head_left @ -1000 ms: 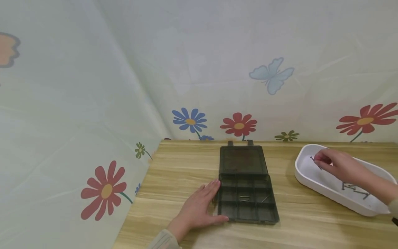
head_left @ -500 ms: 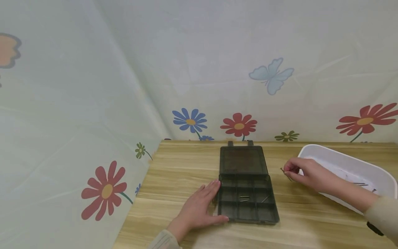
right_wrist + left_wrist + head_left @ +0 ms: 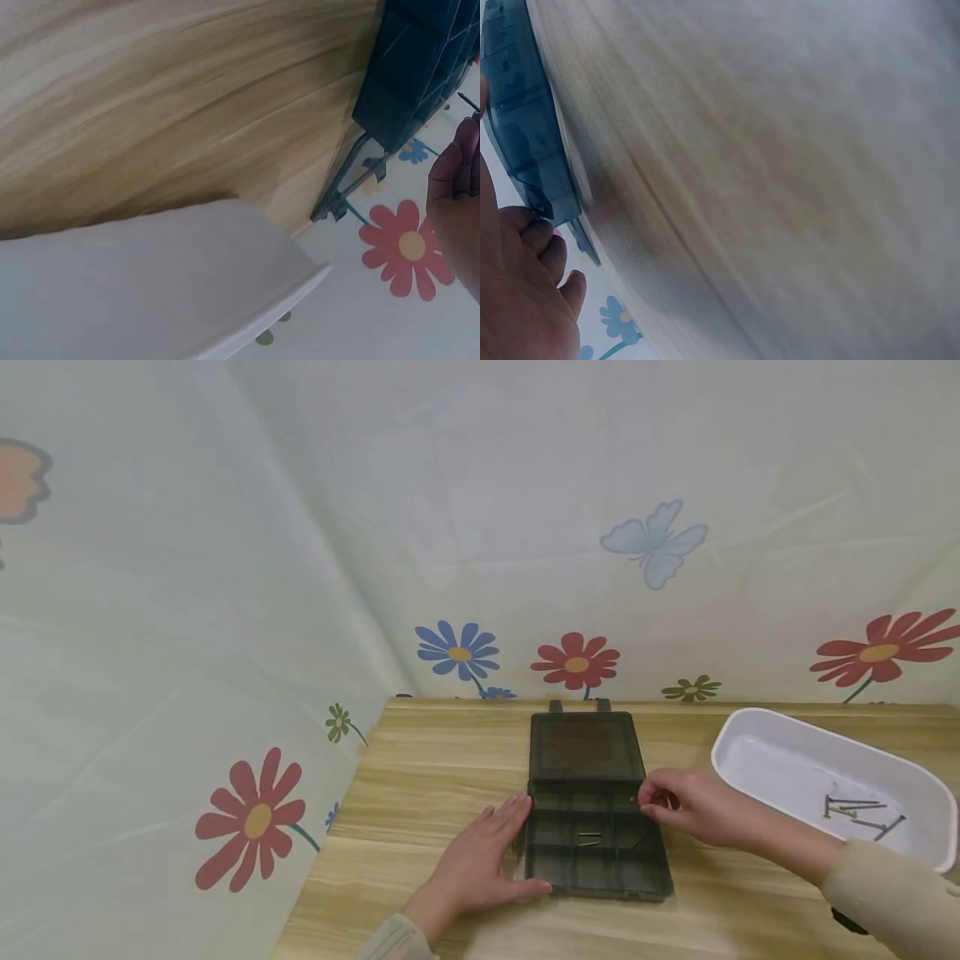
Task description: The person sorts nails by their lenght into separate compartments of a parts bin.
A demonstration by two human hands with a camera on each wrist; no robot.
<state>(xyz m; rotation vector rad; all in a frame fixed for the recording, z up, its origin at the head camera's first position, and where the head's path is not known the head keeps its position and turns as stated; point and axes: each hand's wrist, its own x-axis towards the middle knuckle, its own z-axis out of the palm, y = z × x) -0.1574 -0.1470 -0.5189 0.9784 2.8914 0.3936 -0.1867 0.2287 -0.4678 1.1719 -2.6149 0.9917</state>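
A pale flowered backdrop (image 3: 510,527) rises behind the wood-grain tabletop (image 3: 442,743). Near the tabletop's far right corner, a white tray (image 3: 757,760) sits at a slant. To its left and well apart, a dark compartment box (image 3: 596,868) lies with its lid (image 3: 585,743) folded back toward the far edge.

The left hand (image 3: 480,860) has its thumb spread from the fingers, fingertips touching the box's left side, thumb at its near edge. The right hand (image 3: 697,806) is at the box's right rim, thumb and fingers pinching a slender fastener (image 3: 468,101). Loose fasteners (image 3: 855,802) lie in the tray; two brass-coloured pieces (image 3: 589,834) lie in the box's middle compartment.

The right wrist view shows the held fastener's pointed end beyond the fingertips, hardly visible from the head. The left wrist view shows the box's outer side wall beside the fingers; only the head view shows inside the tray.
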